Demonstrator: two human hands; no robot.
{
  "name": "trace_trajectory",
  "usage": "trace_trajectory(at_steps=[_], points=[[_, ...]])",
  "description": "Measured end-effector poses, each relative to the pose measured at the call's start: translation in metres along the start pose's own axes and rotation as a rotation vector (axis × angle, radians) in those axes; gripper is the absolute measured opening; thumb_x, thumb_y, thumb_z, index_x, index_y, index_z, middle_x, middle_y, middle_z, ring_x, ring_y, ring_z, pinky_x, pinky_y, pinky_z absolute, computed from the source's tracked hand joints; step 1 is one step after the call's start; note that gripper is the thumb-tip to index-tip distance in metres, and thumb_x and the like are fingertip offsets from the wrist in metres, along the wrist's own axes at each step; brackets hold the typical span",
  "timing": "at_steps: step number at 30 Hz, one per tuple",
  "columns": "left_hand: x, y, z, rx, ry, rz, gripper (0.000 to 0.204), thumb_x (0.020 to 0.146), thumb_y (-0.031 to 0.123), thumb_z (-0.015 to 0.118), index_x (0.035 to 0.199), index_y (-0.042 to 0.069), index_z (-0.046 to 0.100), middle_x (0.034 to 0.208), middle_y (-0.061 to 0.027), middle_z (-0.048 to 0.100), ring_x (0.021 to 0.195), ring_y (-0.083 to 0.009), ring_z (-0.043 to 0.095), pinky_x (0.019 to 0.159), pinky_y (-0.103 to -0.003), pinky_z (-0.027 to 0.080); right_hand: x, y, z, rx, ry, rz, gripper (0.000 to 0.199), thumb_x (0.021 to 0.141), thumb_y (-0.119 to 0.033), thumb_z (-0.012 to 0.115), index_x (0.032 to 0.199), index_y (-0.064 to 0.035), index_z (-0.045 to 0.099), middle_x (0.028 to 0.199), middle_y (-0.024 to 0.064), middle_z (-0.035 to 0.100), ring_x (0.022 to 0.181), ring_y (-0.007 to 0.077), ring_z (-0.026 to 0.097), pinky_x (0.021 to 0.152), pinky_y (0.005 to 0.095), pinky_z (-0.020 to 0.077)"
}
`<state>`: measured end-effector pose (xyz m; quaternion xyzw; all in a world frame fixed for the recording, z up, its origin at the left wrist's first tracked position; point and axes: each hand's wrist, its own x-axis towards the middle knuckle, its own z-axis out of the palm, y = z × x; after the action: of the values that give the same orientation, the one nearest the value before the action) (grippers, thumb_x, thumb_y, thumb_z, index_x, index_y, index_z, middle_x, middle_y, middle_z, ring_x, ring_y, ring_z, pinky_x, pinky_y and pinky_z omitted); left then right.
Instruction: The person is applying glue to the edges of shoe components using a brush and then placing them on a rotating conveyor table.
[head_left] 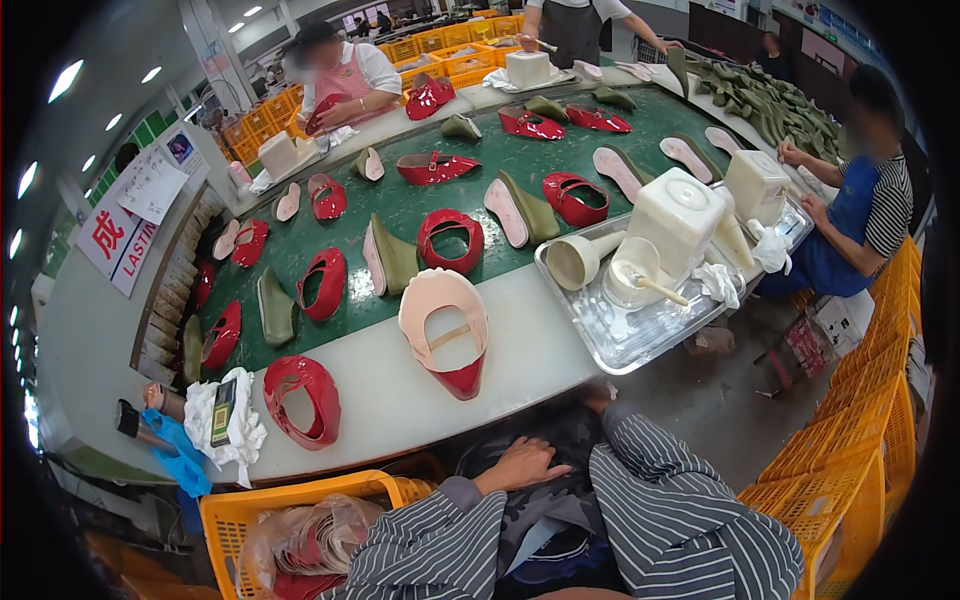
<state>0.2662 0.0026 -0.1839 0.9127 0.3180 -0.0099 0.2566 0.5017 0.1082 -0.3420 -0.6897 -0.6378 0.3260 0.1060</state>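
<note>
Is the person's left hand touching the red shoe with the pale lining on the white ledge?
Apart. The head view shows the left hand resting in the lap below the ledge's edge, while the red shoe lies up on the white ledge, with bare ledge between them.

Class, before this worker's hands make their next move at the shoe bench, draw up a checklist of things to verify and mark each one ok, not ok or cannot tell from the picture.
1. Left hand free: ok, it rests open on the lap, holding nothing.
2. Right hand in sight: not ok, only the striped sleeve shows.
3. Shoe upper on the pale form lies within the white bench edge: ok.
4. Second red upper lies apart from it: ok.
5. Metal tray sits fully on the bench: not ok, its near corner overhangs.
6. Brush in the cup ready with glue: cannot tell.
</note>
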Motion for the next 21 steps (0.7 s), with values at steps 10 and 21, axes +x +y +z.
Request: trace_trajectory(at_steps=[10, 21], points=[[0.001, 0.006, -0.006, -0.028, -0.027, 0.025, 0.057, 0.09, 0.051, 0.049, 0.091, -0.004, 0.064, 0.098, -0.018, 0.061, 0.098, -0.0326, 0.057, 0.091, -0.044, 0.041, -0.04, 0.002, -0.022, 0.194, 0.046, -0.138, 0.04, 0.092, -0.027, 0.051, 0.118, 0.0031, 0.053, 0.118, 0.0257, 0.056, 0.113, 0.0391, 0.052, 0.096, 0.042, 0.0394], [0.005, 0.005, -0.013, 0.003, 0.035, 0.012, 0.051, 0.088, 0.047, 0.054, 0.093, -0.002, 0.064, 0.101, -0.0165, 0.062, 0.102, -0.0317, 0.057, 0.091, -0.045, 0.041, -0.17, 0.03, -0.029, 0.974, -0.308, 0.102, 0.068, 0.099, -0.044, 0.036, 0.148, -0.0033, 0.011, 0.151, 0.0159, 0.022, 0.139, 0.0265, 0.021, 0.112, 0.0314, 0.0195]])
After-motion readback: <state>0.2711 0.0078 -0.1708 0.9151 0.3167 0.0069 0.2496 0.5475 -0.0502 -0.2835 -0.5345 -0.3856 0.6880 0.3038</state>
